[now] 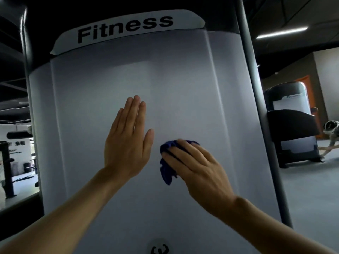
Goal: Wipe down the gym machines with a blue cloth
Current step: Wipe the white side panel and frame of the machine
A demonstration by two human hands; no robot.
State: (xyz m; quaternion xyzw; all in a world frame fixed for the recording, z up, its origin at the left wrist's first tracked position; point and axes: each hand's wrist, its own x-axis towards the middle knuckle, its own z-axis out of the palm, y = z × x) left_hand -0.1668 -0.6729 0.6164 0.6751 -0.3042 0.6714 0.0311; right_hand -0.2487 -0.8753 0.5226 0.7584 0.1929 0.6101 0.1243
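Note:
A tall gym machine fills the view; its pale grey shroud panel (pixel 113 76) carries a white "Fitness" label at the top. My left hand (pixel 127 142) lies flat on the panel, fingers straight and pointing up, holding nothing. Just to its right, my right hand (pixel 194 164) presses a crumpled dark blue cloth (pixel 167 171) against the panel. The cloth sticks out from under the fingers on the left side and hangs down a little; most of it is hidden under the palm.
A grey upright post (pixel 251 74) runs along the panel's right edge. Behind it at the right stands a second, black "Fitness" machine (pixel 291 125) on the grey floor, with a dog (pixel 331 129) beside it. More gym gear shows dimly at the left.

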